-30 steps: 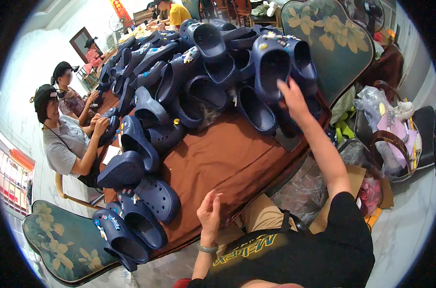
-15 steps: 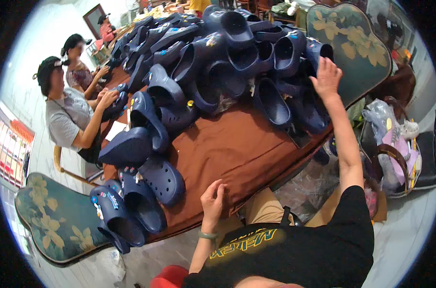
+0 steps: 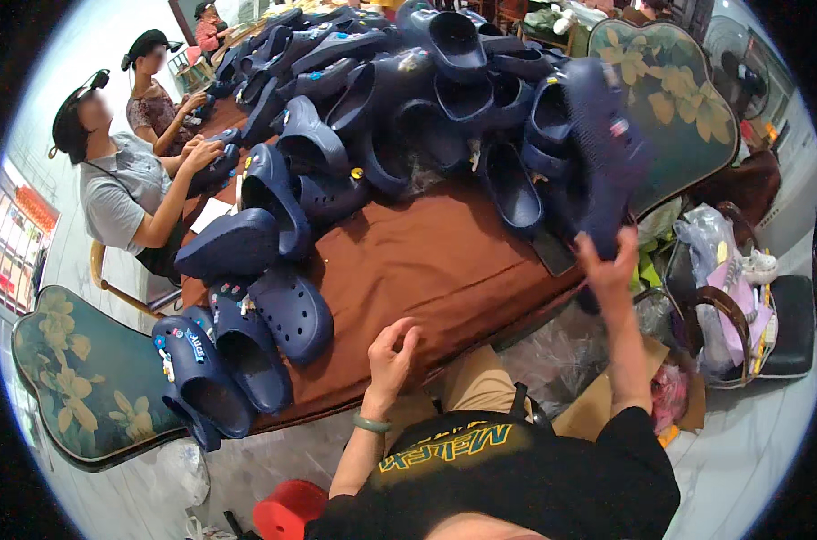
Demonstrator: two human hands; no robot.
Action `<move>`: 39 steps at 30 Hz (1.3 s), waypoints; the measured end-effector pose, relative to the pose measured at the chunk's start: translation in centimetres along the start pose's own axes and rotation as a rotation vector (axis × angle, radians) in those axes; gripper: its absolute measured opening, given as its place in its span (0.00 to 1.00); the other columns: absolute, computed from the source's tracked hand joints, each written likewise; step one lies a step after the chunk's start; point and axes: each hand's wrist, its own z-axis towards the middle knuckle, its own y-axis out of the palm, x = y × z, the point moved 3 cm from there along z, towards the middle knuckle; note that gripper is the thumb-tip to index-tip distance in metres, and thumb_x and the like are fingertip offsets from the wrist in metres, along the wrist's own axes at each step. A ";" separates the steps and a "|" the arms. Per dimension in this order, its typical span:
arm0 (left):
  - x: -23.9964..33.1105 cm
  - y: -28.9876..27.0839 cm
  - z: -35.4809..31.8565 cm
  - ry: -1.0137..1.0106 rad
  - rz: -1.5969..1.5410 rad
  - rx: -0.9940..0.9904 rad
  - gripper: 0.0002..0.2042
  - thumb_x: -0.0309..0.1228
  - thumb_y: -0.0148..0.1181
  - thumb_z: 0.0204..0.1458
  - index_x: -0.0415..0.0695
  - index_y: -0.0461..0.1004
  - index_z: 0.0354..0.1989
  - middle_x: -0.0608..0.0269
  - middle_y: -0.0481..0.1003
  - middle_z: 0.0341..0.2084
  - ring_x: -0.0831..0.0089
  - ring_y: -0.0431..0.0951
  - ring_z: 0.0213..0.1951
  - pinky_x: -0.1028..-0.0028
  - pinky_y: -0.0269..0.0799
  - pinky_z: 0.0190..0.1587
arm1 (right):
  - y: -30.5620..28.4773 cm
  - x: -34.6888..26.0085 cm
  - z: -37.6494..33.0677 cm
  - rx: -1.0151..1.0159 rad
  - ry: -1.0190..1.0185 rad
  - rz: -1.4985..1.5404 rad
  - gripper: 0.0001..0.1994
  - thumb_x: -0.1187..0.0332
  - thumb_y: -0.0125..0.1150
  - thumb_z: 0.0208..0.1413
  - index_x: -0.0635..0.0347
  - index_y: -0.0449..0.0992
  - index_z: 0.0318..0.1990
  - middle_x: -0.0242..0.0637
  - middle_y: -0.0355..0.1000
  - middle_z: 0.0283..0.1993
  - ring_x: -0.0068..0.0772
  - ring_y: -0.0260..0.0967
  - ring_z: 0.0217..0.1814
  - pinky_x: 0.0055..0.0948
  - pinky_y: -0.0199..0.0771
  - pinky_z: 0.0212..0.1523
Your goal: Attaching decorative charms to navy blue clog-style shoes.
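My right hand (image 3: 609,261) grips the lower end of a navy clog (image 3: 613,148). The clog stands tipped up, its textured sole partly showing and its outline smeared by motion. Just left of it, another navy clog (image 3: 514,191) lies at the edge of the heap with its opening up. My left hand (image 3: 392,360), with a green bangle on its wrist, hovers over the near edge of the brown cloth (image 3: 426,261). Its fingers are loosely bent, apart from the thumb, and nothing shows between them.
A large heap of navy clogs (image 3: 417,135) covers the table's far part. Several more, some with charms (image 3: 192,346), lie at the near left. Two people (image 3: 125,193) work along the left side. Flowered chair backs (image 3: 669,99) flank the table; a bag (image 3: 723,306) sits at right.
My right hand has reached the far right of the heap, taken a clog and pulled it nearer, tipping it up. My left hand has shifted slightly, its fingers more bent.
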 end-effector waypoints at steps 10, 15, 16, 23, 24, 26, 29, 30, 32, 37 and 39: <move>5.3 1.9 0.5 -0.305 -0.683 -0.141 0.33 0.17 0.52 0.41 0.32 0.54 0.62 0.54 0.65 0.55 0.69 0.69 0.54 0.71 0.66 0.56 | 3.8 -16.8 -11.6 -0.648 -0.238 0.603 0.16 0.62 0.68 0.47 0.60 0.74 0.41 0.40 0.69 0.39 0.43 0.69 0.39 0.41 0.72 0.41; 4.2 -6.5 0.3 -0.359 -0.248 -0.242 0.26 0.18 0.50 0.41 0.34 0.70 0.55 0.60 0.76 0.44 0.71 0.75 0.47 0.73 0.69 0.52 | 5.4 -13.5 -9.8 -0.530 -0.142 0.508 0.13 0.73 0.67 0.45 0.61 0.73 0.40 0.42 0.69 0.40 0.48 0.69 0.42 0.42 0.71 0.46; 2.2 -7.9 0.7 -0.257 0.002 -0.197 0.23 0.18 0.50 0.44 0.34 0.71 0.53 0.57 0.77 0.44 0.70 0.76 0.48 0.73 0.69 0.52 | 6.4 -12.6 -8.9 -0.551 -0.030 0.499 0.13 0.73 0.67 0.46 0.62 0.73 0.41 0.46 0.70 0.42 0.50 0.69 0.45 0.41 0.71 0.48; 6.4 -5.9 0.7 -0.014 0.231 0.144 0.10 0.32 0.60 0.56 0.36 0.76 0.31 0.55 0.75 0.26 0.70 0.75 0.29 0.72 0.69 0.34 | 13.8 -10.4 -5.9 -1.063 0.053 0.709 0.40 0.60 0.70 0.43 0.60 0.59 0.65 0.45 0.49 0.70 0.47 0.45 0.73 0.39 0.48 0.70; 7.0 -5.0 0.7 -0.105 0.143 0.035 0.12 0.34 0.59 0.58 0.36 0.76 0.29 0.57 0.74 0.21 0.73 0.72 0.25 0.74 0.66 0.29 | 14.7 -10.3 -6.3 -1.075 0.026 0.753 0.36 0.63 0.67 0.45 0.61 0.61 0.63 0.44 0.55 0.67 0.45 0.50 0.71 0.38 0.50 0.69; 7.2 -3.4 1.3 -0.098 0.101 -0.034 0.18 0.40 0.57 0.58 0.35 0.76 0.29 0.52 0.75 0.21 0.66 0.74 0.26 0.69 0.68 0.32 | 16.0 -10.4 -6.5 -1.174 0.095 0.823 0.32 0.64 0.66 0.47 0.61 0.64 0.61 0.43 0.60 0.64 0.43 0.55 0.69 0.36 0.54 0.67; 6.4 -1.0 3.0 -0.142 0.120 -0.140 0.24 0.48 0.54 0.58 0.34 0.76 0.29 0.45 0.75 0.22 0.54 0.77 0.29 0.63 0.70 0.36 | 17.3 -10.9 -7.4 -1.193 0.317 1.020 0.19 0.66 0.61 0.55 0.64 0.72 0.53 0.41 0.72 0.52 0.36 0.66 0.59 0.30 0.62 0.60; 5.7 -0.7 3.2 -0.207 0.172 -0.241 0.27 0.52 0.52 0.58 0.34 0.77 0.29 0.41 0.76 0.24 0.48 0.77 0.31 0.59 0.70 0.37 | 17.3 -11.1 -7.5 -1.144 0.377 0.930 0.14 0.67 0.60 0.57 0.65 0.74 0.48 0.40 0.73 0.50 0.33 0.66 0.58 0.28 0.63 0.58; 5.4 -1.1 3.5 -0.263 0.204 -0.292 0.28 0.53 0.50 0.58 0.34 0.77 0.30 0.39 0.75 0.25 0.44 0.77 0.33 0.57 0.69 0.38 | 16.7 -11.7 -7.5 -0.921 0.344 0.748 0.06 0.70 0.60 0.56 0.64 0.76 0.33 0.38 0.75 0.39 0.33 0.69 0.48 0.29 0.69 0.48; 5.8 -1.3 3.4 -0.275 0.237 -0.370 0.28 0.54 0.50 0.58 0.34 0.77 0.30 0.36 0.75 0.25 0.42 0.76 0.35 0.56 0.69 0.39 | 17.1 -12.5 -6.0 -0.810 -0.079 0.496 0.09 0.70 0.63 0.50 0.63 0.70 0.25 0.38 0.67 0.28 0.39 0.65 0.32 0.35 0.65 0.34; 5.9 -1.4 3.9 -0.288 0.197 -0.367 0.28 0.53 0.50 0.58 0.34 0.76 0.30 0.37 0.75 0.25 0.42 0.76 0.36 0.56 0.69 0.39 | 17.8 -12.5 -5.8 -0.878 -0.122 0.456 0.10 0.70 0.64 0.48 0.63 0.68 0.23 0.39 0.64 0.24 0.41 0.62 0.29 0.37 0.63 0.31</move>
